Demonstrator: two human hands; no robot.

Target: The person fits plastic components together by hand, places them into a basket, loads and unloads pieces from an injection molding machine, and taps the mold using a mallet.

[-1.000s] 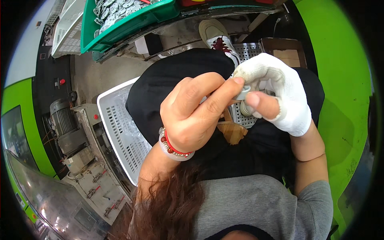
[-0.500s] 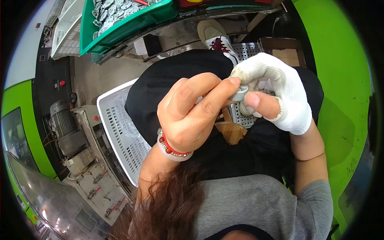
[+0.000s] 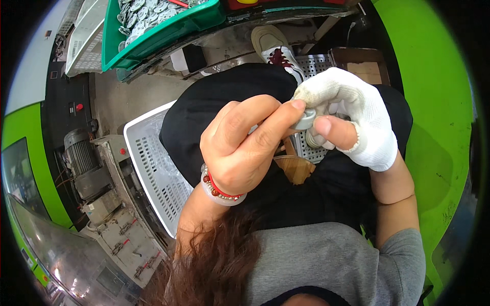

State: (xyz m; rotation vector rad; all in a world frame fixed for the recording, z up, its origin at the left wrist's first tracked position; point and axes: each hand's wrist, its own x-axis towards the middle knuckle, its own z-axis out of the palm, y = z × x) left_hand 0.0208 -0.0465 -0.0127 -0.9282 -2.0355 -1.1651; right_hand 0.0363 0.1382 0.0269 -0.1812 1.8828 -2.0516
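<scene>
Between my two hands, above my lap, is a small grey ring-shaped part [image 3: 305, 121]. My bare left hand [image 3: 247, 135], with bracelets at the wrist, pinches it from the left with thumb and forefinger. My right hand [image 3: 352, 115] wears a white glove that leaves the thumb bare; its curled fingers and thumb close on the part's right side. Much of the part is covered by fingertips. Just below the right fingers, a stack of round metal pieces [image 3: 313, 140] shows in part. Under the hands lies a brown wooden piece [image 3: 296, 168].
A green bin [image 3: 168, 38] full of flat grey metal parts stands at the far left on a bench. A white perforated basket [image 3: 153, 168] sits left of my legs. At the right rises a bright green panel [image 3: 434, 102]. A brown box [image 3: 363, 69] stands beyond my right hand.
Almost nothing differs. My left hand has shifted very slightly, and both hands keep their hold on the grey part.
</scene>
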